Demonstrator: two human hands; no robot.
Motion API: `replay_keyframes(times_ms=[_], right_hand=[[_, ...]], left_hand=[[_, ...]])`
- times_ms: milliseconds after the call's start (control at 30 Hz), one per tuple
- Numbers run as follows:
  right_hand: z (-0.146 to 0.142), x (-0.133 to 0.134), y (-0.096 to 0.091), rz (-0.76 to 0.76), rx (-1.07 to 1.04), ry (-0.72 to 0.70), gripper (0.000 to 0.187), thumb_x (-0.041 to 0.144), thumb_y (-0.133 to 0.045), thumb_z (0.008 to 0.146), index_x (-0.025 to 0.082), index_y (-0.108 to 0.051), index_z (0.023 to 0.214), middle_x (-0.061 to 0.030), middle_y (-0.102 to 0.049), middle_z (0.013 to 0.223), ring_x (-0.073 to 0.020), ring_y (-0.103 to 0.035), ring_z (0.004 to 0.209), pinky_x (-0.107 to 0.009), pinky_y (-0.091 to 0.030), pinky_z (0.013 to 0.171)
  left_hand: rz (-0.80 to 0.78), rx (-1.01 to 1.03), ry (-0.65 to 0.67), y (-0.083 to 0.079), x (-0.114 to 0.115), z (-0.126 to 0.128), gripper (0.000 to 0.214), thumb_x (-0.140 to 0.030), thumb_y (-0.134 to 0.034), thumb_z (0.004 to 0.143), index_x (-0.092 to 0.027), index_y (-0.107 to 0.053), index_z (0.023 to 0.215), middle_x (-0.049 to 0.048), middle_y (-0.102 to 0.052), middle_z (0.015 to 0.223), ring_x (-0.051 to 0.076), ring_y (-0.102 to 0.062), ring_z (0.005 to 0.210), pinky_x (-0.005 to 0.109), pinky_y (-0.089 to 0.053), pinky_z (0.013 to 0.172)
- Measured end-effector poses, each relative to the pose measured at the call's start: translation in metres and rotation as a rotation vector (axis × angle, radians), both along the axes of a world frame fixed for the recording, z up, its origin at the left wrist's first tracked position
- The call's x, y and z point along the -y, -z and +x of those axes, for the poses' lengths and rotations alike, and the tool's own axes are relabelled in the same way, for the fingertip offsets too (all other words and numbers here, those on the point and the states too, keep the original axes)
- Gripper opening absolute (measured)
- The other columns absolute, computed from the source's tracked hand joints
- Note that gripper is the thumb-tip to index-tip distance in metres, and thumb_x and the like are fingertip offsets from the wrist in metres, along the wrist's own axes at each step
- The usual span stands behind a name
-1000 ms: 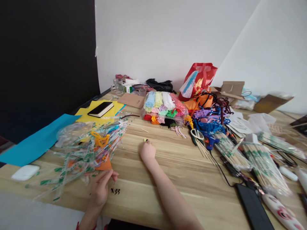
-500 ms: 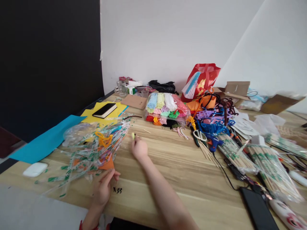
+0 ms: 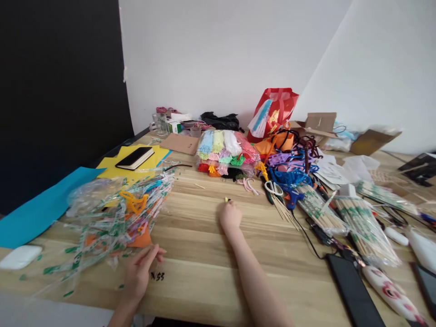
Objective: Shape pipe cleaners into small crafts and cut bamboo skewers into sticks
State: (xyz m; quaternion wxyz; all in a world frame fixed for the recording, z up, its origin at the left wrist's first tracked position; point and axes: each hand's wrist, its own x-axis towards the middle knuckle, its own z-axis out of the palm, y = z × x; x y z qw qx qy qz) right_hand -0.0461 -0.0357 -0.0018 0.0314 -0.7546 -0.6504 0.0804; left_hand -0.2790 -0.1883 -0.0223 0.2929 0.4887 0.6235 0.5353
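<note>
A long wooden table [image 3: 211,254] runs across the view, its far half crowded and its right end cut off by the frame. On the left lies a heap of clear wrappers [image 3: 112,218] with green print, partly covering an orange sheet [image 3: 141,238]. Behind the middle sits a bag of coloured fuzzy stems [image 3: 226,154]; to the right are bundles of wooden sticks [image 3: 361,222]. The left hand [image 3: 139,270] rests flat with fingers spread at the near edge, touching the heap's corner. The right hand [image 3: 230,216] is closed, knuckles up, at mid-table; at its fingertips is a small yellowish piece [image 3: 226,199], probably pinched, though the fingers hide the grip.
</note>
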Motion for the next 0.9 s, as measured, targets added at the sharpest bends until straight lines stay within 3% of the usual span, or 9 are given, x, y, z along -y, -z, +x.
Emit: replay_keyframes(times_ms=[167,267,367,467,567,667,767,900], right_hand=[[-0.088,-0.003,-0.004,0.017,-0.139,-0.264,0.028,0.008,-0.04,0.082,0.01,-0.062,0.101,-0.0157,-0.064,0.1,-0.0206,-0.064,0.088,-0.026,-0.048,0.069],[-0.111,0.0,-0.009,0.04,-0.23,-0.395,0.024,0.021,-0.044,0.085,0.018,-0.061,0.102,-0.0077,-0.066,0.097,-0.0159,-0.064,0.086,-0.022,-0.047,0.07],[-0.09,-0.001,-0.015,0.085,-0.262,-0.338,0.029,0.024,-0.04,0.088,0.022,-0.056,0.113,-0.0056,-0.065,0.104,-0.0139,-0.063,0.089,-0.02,-0.045,0.072],[-0.033,-0.002,-0.016,0.101,-0.216,-0.123,0.034,0.018,-0.031,0.09,0.011,-0.054,0.114,-0.0152,-0.062,0.106,-0.019,-0.063,0.089,-0.025,-0.046,0.071],[0.026,0.008,-0.008,0.094,-0.139,0.049,0.037,0.011,-0.027,0.088,0.005,-0.051,0.115,-0.022,-0.059,0.108,-0.0244,-0.064,0.088,-0.031,-0.047,0.068],[0.054,0.027,0.005,0.066,0.028,0.14,0.035,0.01,-0.03,0.087,0.006,-0.054,0.113,-0.0207,-0.061,0.101,-0.0248,-0.064,0.089,-0.03,-0.047,0.067],[0.04,0.045,0.015,0.016,0.095,0.051,0.038,0.007,-0.031,0.085,0.003,-0.053,0.116,-0.0225,-0.062,0.099,-0.0238,-0.065,0.085,-0.029,-0.048,0.065],[-0.024,0.055,0.013,-0.037,0.044,-0.213,0.043,0.006,-0.035,0.082,-0.001,-0.049,0.122,-0.0258,-0.061,0.103,-0.0234,-0.066,0.083,-0.029,-0.05,0.063]], left_hand=[[-0.013,-0.087,0.003,-0.011,0.0,0.004,0.035,-0.048,-0.053,0.076,-0.021,-0.067,0.061,0.0008,-0.061,0.054,0.017,-0.058,0.058,0.026,-0.047,0.06],[-0.018,-0.095,0.005,-0.014,0.0,0.006,0.035,-0.049,-0.053,0.076,-0.021,-0.067,0.061,0.0008,-0.061,0.054,0.017,-0.058,0.058,0.025,-0.048,0.06],[-0.023,-0.107,0.012,-0.014,0.001,0.007,0.035,-0.049,-0.054,0.076,-0.021,-0.068,0.062,0.0006,-0.061,0.054,0.017,-0.058,0.057,0.025,-0.047,0.059],[-0.026,-0.109,0.017,-0.015,0.001,0.008,0.035,-0.049,-0.053,0.076,-0.021,-0.068,0.063,0.0004,-0.061,0.054,0.017,-0.058,0.057,0.025,-0.047,0.06],[-0.03,-0.106,0.041,-0.017,0.001,0.009,0.034,-0.048,-0.053,0.077,-0.02,-0.068,0.063,0.0003,-0.06,0.054,0.016,-0.058,0.057,0.025,-0.046,0.061],[-0.036,-0.106,0.05,-0.018,0.001,0.01,0.035,-0.047,-0.053,0.077,-0.02,-0.068,0.063,0.0003,-0.06,0.054,0.016,-0.058,0.056,0.025,-0.046,0.06],[-0.045,-0.119,0.039,-0.018,0.001,0.01,0.035,-0.048,-0.053,0.077,-0.02,-0.068,0.063,0.0006,-0.06,0.054,0.016,-0.058,0.057,0.025,-0.046,0.059],[-0.041,-0.126,0.033,-0.015,0.001,0.01,0.035,-0.048,-0.053,0.077,-0.019,-0.068,0.064,0.0006,-0.061,0.054,0.016,-0.058,0.057,0.025,-0.047,0.06]])
